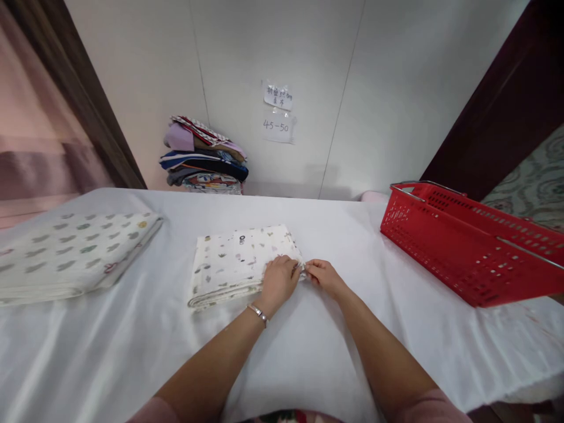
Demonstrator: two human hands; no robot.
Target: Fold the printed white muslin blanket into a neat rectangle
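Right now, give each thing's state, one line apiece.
White small-print fabric rectangle: folded, left hand resting on it, right hand pinching its corner.
White grey-motif fabric rectangle: folded, flat.
Red perforated plastic basket: upright, contents hidden.
Multicoloured fabric pile: stacked.
White fabric tablecloth: spread, wrinkled.
White paper notes: stuck up, handwritten.

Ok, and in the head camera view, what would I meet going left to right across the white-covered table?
Folded printed cloth at the far left, smaller folded printed cloth, right hand at its edge, red basket.
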